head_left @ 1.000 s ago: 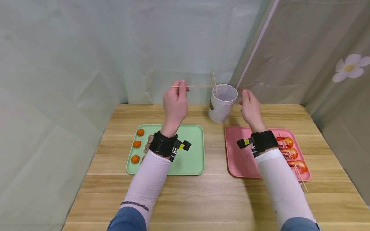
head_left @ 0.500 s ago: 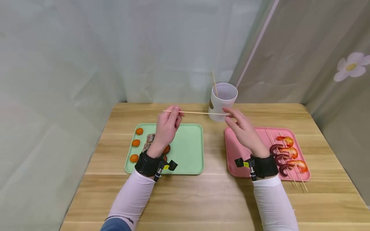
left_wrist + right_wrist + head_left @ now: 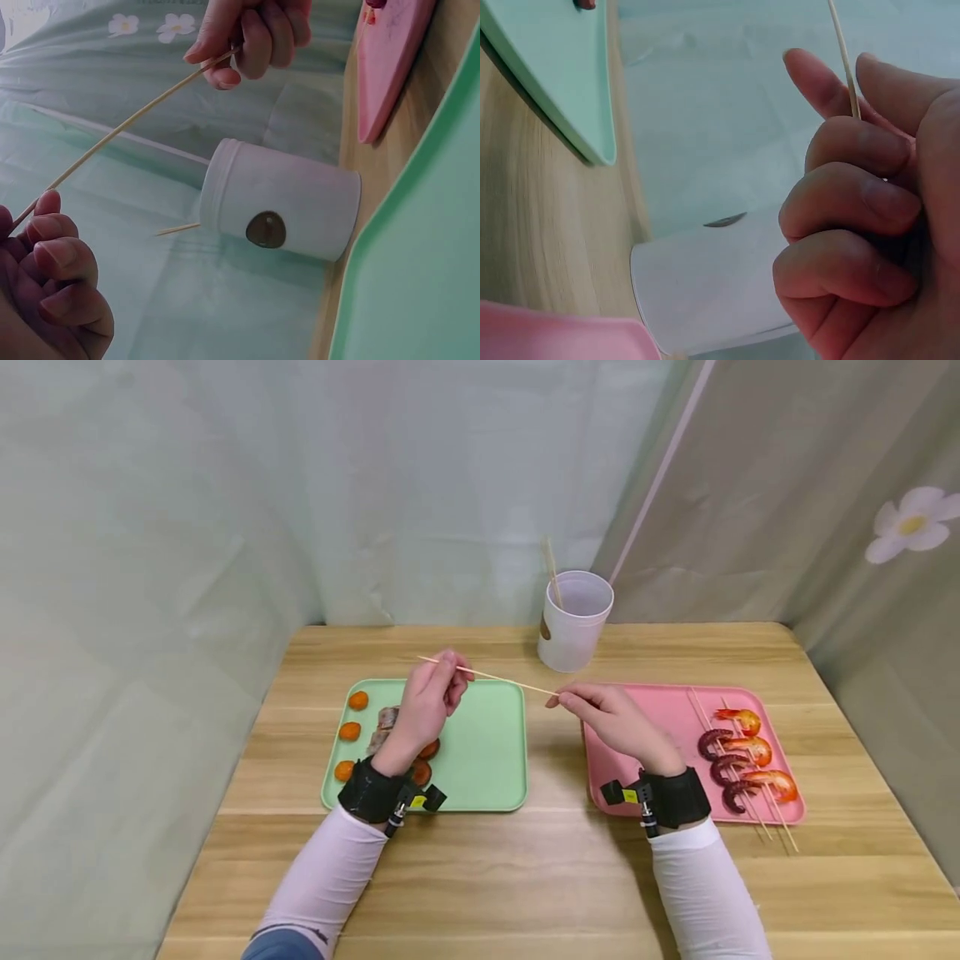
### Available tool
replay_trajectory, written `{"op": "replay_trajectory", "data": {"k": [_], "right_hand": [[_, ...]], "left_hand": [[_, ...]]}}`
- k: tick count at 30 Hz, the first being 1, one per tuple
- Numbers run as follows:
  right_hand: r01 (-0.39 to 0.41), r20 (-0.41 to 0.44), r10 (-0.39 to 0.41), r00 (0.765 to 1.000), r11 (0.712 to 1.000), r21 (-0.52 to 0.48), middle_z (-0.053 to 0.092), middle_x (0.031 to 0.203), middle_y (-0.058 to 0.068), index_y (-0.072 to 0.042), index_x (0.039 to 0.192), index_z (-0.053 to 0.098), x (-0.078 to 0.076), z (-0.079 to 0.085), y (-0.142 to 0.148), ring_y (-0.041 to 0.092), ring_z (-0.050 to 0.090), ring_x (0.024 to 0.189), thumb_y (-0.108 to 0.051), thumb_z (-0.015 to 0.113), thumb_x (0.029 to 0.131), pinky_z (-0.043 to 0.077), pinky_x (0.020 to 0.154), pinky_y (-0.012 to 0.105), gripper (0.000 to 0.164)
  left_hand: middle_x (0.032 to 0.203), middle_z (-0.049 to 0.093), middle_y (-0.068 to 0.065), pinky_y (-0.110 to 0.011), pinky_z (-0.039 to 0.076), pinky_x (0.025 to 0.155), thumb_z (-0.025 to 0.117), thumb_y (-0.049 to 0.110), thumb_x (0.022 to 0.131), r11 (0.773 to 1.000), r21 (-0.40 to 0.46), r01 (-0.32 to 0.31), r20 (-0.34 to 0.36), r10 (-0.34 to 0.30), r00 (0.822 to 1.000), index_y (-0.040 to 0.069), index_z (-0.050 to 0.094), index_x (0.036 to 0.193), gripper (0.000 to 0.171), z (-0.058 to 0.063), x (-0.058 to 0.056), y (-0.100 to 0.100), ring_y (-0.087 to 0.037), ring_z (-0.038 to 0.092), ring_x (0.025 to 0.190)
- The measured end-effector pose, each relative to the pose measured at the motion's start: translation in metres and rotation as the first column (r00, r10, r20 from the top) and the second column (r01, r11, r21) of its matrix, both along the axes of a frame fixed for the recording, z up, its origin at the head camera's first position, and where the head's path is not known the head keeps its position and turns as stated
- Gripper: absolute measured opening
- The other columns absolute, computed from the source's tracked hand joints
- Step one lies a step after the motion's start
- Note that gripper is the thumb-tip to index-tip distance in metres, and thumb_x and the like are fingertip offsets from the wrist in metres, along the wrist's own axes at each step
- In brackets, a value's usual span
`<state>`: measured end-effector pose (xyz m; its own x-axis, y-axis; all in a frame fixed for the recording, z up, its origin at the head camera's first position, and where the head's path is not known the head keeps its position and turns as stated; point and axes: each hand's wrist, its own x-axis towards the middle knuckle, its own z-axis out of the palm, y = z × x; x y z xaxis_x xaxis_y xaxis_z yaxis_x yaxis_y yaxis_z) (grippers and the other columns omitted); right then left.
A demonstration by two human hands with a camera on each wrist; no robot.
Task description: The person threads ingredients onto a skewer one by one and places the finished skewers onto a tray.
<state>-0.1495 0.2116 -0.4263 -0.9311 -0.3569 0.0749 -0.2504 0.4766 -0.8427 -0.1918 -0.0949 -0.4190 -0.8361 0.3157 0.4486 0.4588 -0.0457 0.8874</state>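
Observation:
A thin wooden skewer runs between both hands, sloping down to the right. My left hand pinches it near its left end, above the green tray. The opposite end is pinched between thumb and fingers of my right hand, over the left side of the pink tray. In the left wrist view the bare shaft of the skewer carries no food. Curled fingers of the right hand hide the skewer's tip in the right wrist view.
A white bucket with a few skewers stands at the back. Orange balls, greyish pieces and brown round pieces lie on the green tray. Skewered shrimp and dark octopus tentacles lie on the pink one.
Both hands have come down and nearer from bucket height with the skewer. The right hand has closed on the skewer's right end, which now tilts downward.

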Motion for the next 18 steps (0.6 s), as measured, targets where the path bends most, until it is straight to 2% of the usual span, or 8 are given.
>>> {"op": "replay_trajectory", "data": {"k": [9, 15, 18], "right_hand": [[-0.010, -0.030, 0.010, 0.999, 1.000, 0.010, 0.075, 0.111, 0.005, -0.012, 0.111, 0.078, -0.003, -0.002, -0.005, 0.040, 0.063, 0.110, -0.022, 0.052, 0.115, 0.047, 0.097, 0.046, 0.028], [0.023, -0.006, -0.023, 1.000, 1.000, -0.007, 0.071, 0.109, 0.007, -0.011, 0.110, 0.075, -0.002, -0.006, -0.002, 0.038, 0.057, 0.104, -0.020, 0.050, 0.116, 0.044, 0.093, 0.043, 0.028], [0.054, -0.005, -0.054, 0.999, 0.998, -0.021, 0.065, 0.099, 0.007, -0.010, 0.110, 0.074, -0.002, -0.006, -0.001, 0.033, 0.056, 0.094, -0.022, 0.049, 0.116, 0.044, 0.085, 0.038, 0.028]], "left_hand": [[0.064, 0.046, -0.013, -0.025, 0.031, 0.045, 0.035, 0.023, 0.119, 0.999, -0.035, -0.008, 0.066, 0.010, 0.998, -0.006, 0.064, 0.093, 0.048, -0.006, -0.001, -0.006, -0.015, 0.038, 0.049], [0.068, 0.045, -0.015, -0.027, 0.031, 0.047, 0.036, 0.026, 0.119, 0.999, -0.043, 0.004, 0.100, 0.001, 0.995, -0.006, 0.060, 0.095, 0.047, -0.009, -0.002, -0.010, -0.019, 0.038, 0.051], [0.068, 0.044, -0.015, -0.027, 0.031, 0.047, 0.037, 0.026, 0.119, 0.998, -0.066, 0.007, 0.099, -0.001, 0.995, -0.005, 0.059, 0.095, 0.044, -0.008, -0.002, -0.011, -0.020, 0.038, 0.051]]}}
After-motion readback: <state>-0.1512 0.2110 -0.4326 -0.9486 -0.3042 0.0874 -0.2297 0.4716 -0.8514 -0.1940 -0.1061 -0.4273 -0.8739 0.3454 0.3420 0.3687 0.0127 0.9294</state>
